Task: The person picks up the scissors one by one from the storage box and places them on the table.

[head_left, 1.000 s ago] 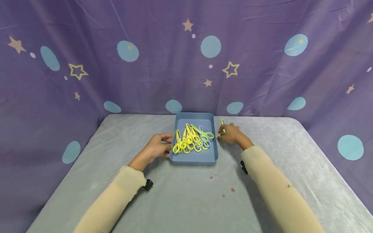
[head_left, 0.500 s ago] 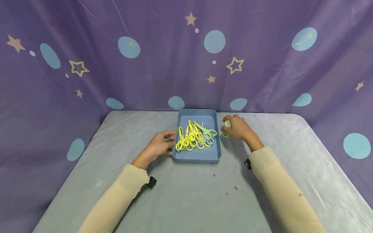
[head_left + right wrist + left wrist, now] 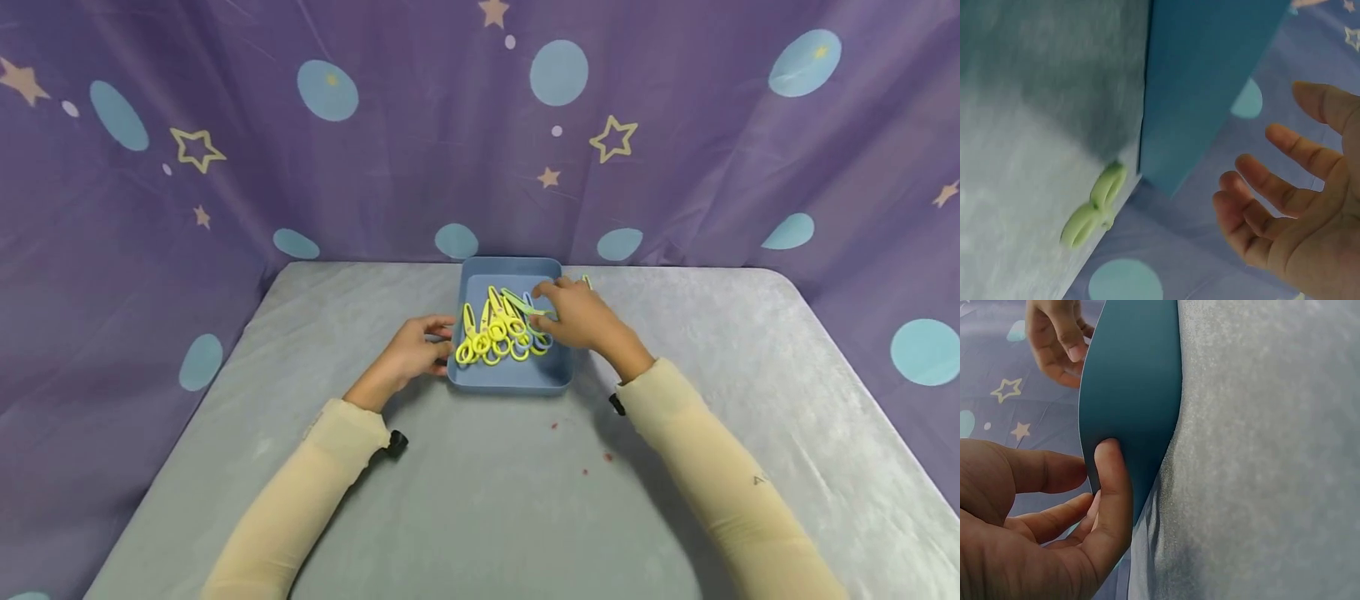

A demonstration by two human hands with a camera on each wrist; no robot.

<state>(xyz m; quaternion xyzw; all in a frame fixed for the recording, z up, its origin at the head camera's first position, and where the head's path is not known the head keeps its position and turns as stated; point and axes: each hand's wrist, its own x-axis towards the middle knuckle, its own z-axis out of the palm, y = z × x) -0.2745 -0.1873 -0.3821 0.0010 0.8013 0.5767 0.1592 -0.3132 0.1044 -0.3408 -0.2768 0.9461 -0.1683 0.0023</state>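
Note:
Several scissors [image 3: 497, 329], mostly yellow, lie piled in a blue tray [image 3: 510, 381]. My left hand [image 3: 408, 350] holds the tray's left side. In the left wrist view, its bent finger presses the outside of the wall, while other fingertips meet the rim. Above the tray's right side is my right hand [image 3: 573, 315], its fingers spread and holding nothing. Its fingertips hang close to the light green scissors [image 3: 519, 302] in the pile. Another pair of green scissors [image 3: 1094, 206] lies on the table right of the tray; in the head view the hand hides most of it.
A grey cloth [image 3: 480, 500] with a few small red spots covers the table. Behind the tray hangs a purple curtain [image 3: 420, 150] with stars and blue ovals, close to the table's far edge.
My right hand has left the green scissors beside the tray and moved left over the tray's right side. My left hand keeps its place on the tray. The head view has tilted down slightly.

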